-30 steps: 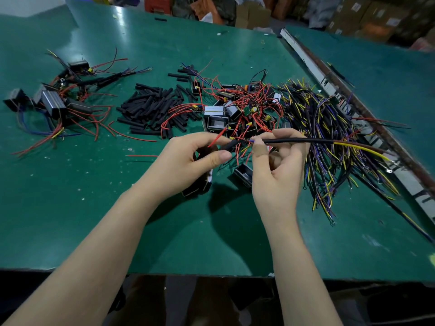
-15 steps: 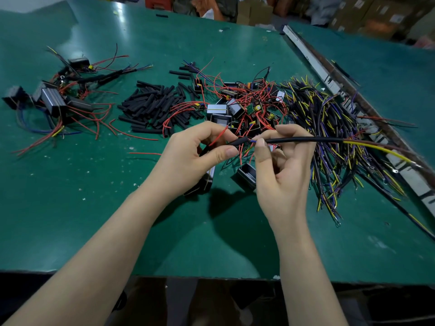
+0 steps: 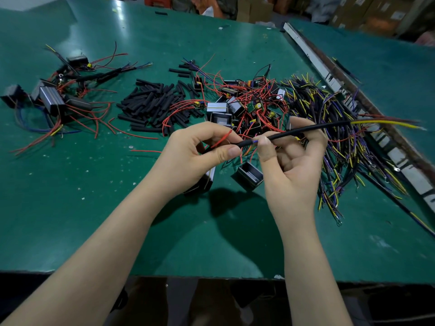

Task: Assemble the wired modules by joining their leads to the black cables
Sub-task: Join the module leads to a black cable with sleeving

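While a black cable [image 3: 303, 130] is pinched by the right hand [image 3: 292, 158] above the bench [image 3: 94, 208], a red lead [image 3: 221, 138] is pinched at the cable's near end by the left hand [image 3: 197, 156]. A module [image 3: 249, 176] is seen lying on the bench just below the hands.

On the table [image 3: 70, 208], a cluster of finished modules [image 3: 54, 97] lies at the far left, a heap of short tubes [image 3: 153, 102] to its right, then a tangle of modules with leads [image 3: 247, 102], and a pile of cables [image 3: 329, 128] at the right beside a rail [image 3: 329, 74] running from far to near. Nearer than these piles, the left hand [image 3: 193, 156] and right hand [image 3: 292, 161] meet above the table with one cable [image 3: 306, 129] between them, reaching off to the right over the pile. A lone module [image 3: 249, 176] lies on the table just under and between the hands.
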